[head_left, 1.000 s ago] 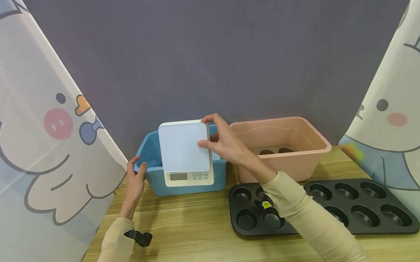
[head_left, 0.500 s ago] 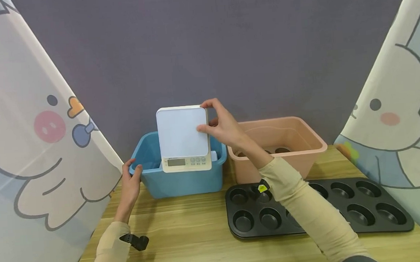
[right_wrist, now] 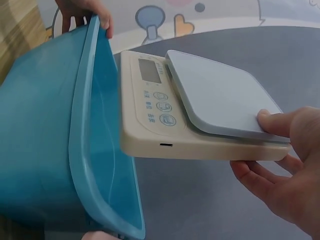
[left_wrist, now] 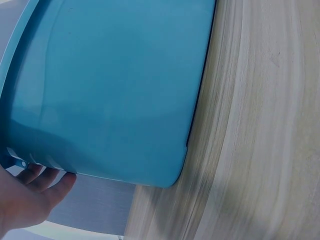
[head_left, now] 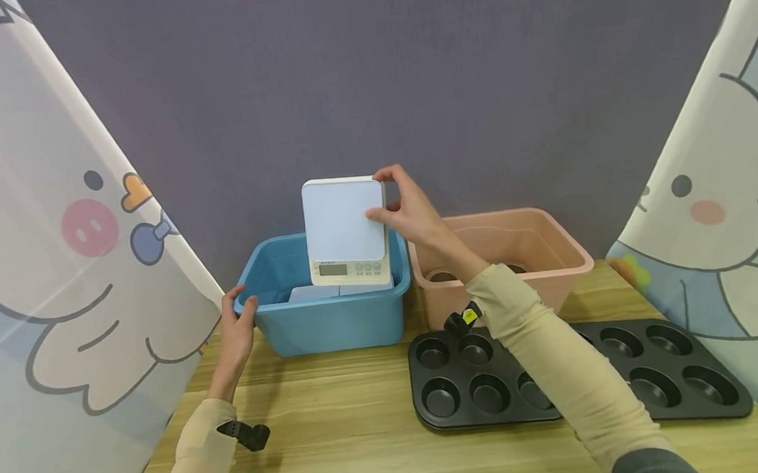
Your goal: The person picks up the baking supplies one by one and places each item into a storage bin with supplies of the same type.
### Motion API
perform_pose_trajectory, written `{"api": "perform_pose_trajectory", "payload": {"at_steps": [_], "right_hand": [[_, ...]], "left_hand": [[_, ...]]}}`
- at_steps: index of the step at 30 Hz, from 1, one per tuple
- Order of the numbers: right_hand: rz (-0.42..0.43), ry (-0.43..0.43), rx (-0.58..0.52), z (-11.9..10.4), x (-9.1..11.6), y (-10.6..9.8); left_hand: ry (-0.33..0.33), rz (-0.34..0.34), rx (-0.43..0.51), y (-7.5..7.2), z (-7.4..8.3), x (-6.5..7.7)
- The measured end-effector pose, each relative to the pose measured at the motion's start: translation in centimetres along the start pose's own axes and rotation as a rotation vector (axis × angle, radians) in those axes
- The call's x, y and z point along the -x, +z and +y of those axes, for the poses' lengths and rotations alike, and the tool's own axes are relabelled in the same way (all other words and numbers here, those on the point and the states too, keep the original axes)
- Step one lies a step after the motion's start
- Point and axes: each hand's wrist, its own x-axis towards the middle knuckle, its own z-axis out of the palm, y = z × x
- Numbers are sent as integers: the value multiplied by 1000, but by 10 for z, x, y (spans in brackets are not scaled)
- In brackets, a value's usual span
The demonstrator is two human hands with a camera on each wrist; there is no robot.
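My right hand (head_left: 414, 209) pinches a white kitchen scale (head_left: 345, 220) at its upper right corner, thumb on the pale platform and fingers behind. The scale hangs upright over the blue bin (head_left: 332, 326), its display and buttons facing me along the lower edge. In the right wrist view the scale (right_wrist: 220, 100) stands out past the bin's rim (right_wrist: 82, 110). My left hand (head_left: 236, 332) grips the bin's left front corner at the rim. The left wrist view shows its fingers (left_wrist: 59, 189) against the bin's wall. White flat-topped items (head_left: 314, 292) lie inside the bin, partly behind its front wall.
A pink bin (head_left: 500, 294) stands right of the blue one, with dark round shapes inside. In front of it a black muffin tin (head_left: 489, 395) lies on the wooden table (head_left: 326, 442), partly under my right forearm. A grey backdrop (head_left: 370, 85) rises behind.
The scale has risen from in front of the blue bin's front wall to above its rim, then shifted slightly right. White items inside the bin show more now. My left hand stays at the rim.
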Motion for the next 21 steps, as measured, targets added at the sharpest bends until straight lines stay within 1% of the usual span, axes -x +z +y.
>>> {"api": "perform_pose_trajectory", "payload": {"at_steps": [10,16,21], "right_hand": [[34,20,38,12,-6,0],[54,41,106,24,-2,8],[48,40,152,41,2,19]], "left_hand": [[-12,-2,-7,1,4,3],[-13,-8,7,2,1,1],[-11,-9,29,2,1,2]]}}
